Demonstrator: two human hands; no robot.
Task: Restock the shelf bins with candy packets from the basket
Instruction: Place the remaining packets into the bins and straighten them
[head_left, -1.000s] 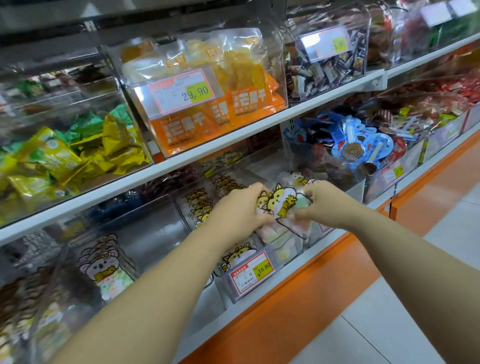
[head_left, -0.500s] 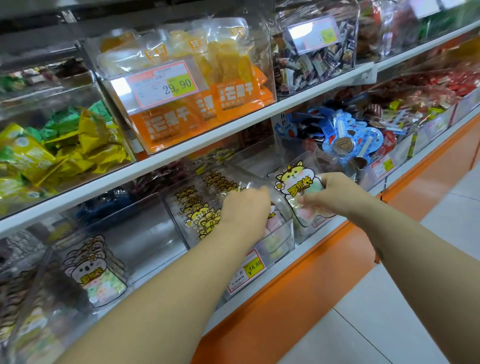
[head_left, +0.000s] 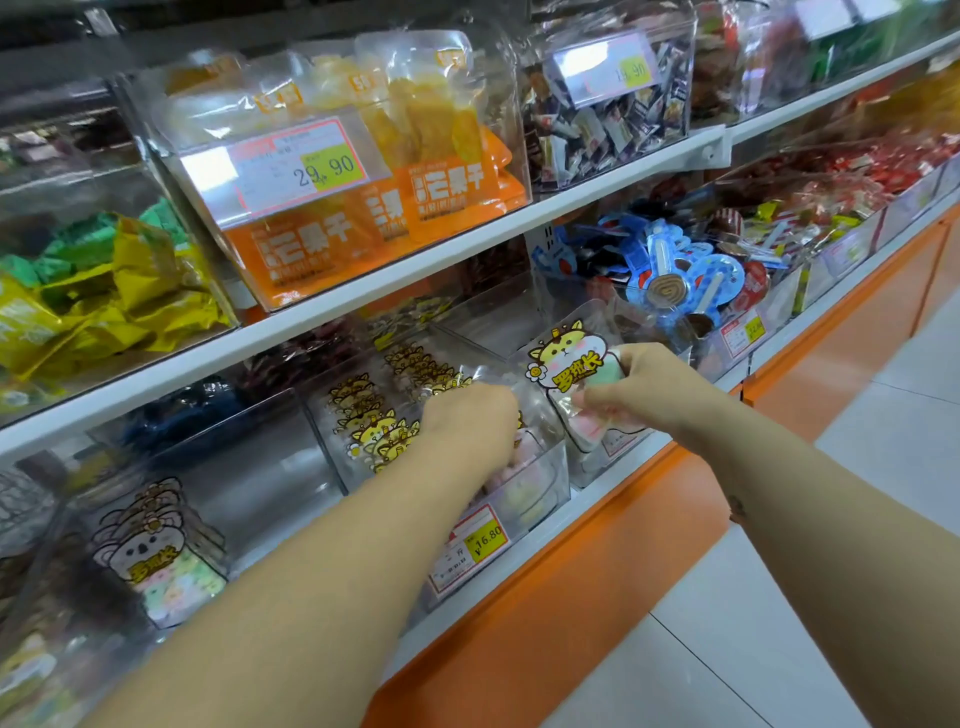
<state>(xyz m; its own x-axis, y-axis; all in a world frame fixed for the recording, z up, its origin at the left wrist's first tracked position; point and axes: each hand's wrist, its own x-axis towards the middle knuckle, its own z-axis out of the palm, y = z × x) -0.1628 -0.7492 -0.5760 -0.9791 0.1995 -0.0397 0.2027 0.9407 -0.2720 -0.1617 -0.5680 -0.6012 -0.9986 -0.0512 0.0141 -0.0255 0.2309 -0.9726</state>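
My right hand (head_left: 644, 387) grips a clear candy packet (head_left: 569, 364) printed with a yellow cartoon cat, held upright over the right side of the lower shelf. My left hand (head_left: 470, 426) reaches down into a clear bin (head_left: 540, 488) that holds rows of the same cat packets (head_left: 379, 421); its fingers are hidden inside the bin, among the packets. The basket is out of view.
A bin to the left holds koala packets (head_left: 156, 551). The upper shelf (head_left: 363, 291) carries orange dried-fruit bags (head_left: 447, 197) and yellow-green packets (head_left: 104, 291). Blue lollipop packs (head_left: 680, 275) fill a bin to the right. An orange base panel (head_left: 597, 561) meets the tiled floor (head_left: 779, 623).
Both hands held one packet together a second ago. My left hand has since dropped into the cat-packet bin, and my right hand has carried the packet to the right.
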